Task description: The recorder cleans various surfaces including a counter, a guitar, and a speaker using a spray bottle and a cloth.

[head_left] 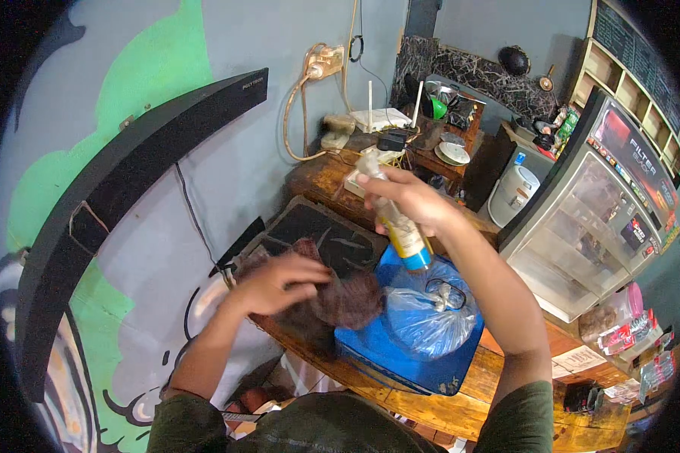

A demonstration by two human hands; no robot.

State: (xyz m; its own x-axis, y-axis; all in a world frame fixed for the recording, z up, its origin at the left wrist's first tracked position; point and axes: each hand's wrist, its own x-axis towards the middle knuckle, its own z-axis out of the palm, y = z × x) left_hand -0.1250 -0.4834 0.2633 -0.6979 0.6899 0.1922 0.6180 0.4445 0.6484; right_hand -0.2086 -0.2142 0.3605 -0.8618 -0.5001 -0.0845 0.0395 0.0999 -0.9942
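My right hand (414, 200) grips a clear spray bottle (395, 219) with a yellow label and a blue base, one finger on its nozzle. It hangs over the near end of a wooden counter (468, 408). My left hand (278, 282) lies flat on a dark brown cloth (347, 300), fingers spread, blurred by motion. The cloth rests on the left edge of a flat blue box (389, 355). Atop the box lies a clear plastic bag (427, 317) with small metal parts inside. Behind the cloth there is a black tray-like object (317, 226).
A glass display case (589, 226) stands at the right of the counter. A white rice cooker (512, 195), plates and a router (378, 117) crowd the back. A wall socket with cables (323, 62) and a black curved shelf (128, 166) hang on the painted wall at left.
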